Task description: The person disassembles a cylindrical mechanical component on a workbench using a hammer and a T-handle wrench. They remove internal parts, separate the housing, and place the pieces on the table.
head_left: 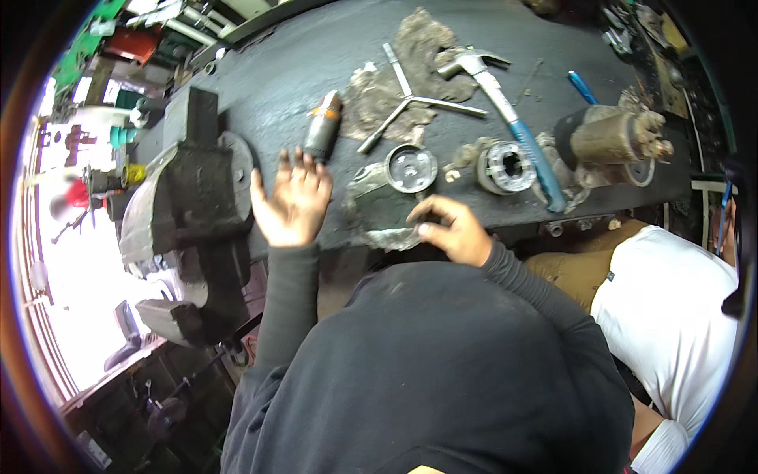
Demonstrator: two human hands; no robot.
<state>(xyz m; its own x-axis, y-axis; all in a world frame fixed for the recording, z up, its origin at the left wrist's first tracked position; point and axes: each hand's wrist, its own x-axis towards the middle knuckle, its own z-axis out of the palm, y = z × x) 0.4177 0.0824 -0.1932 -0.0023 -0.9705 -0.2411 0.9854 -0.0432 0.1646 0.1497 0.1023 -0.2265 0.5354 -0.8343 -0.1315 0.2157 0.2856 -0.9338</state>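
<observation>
My left hand (294, 207) is palm up with its fingers spread, holding nothing. It hovers at the bench's near edge, between a large bench vise and a dark cylinder with an orange band (322, 128). My right hand (454, 229) has thumb and forefinger curled close together; whatever may be between them is too small to make out. Just beyond those fingers sits a round, open metal cup (410, 167), beside a crumpled clear plastic piece (392, 238). A hollow metal ring-shaped housing (508, 167) stands to its right, next to a claw hammer with a blue handle (530, 150).
The vise (185, 197) rises at the left edge. A three-arm socket wrench (408, 99) lies on dirty rags (426, 43). A motor-like metal cylinder (612, 141) and a blue-handled tool (583, 87) are at right. Another person in a white shirt (671, 304) is close on my right.
</observation>
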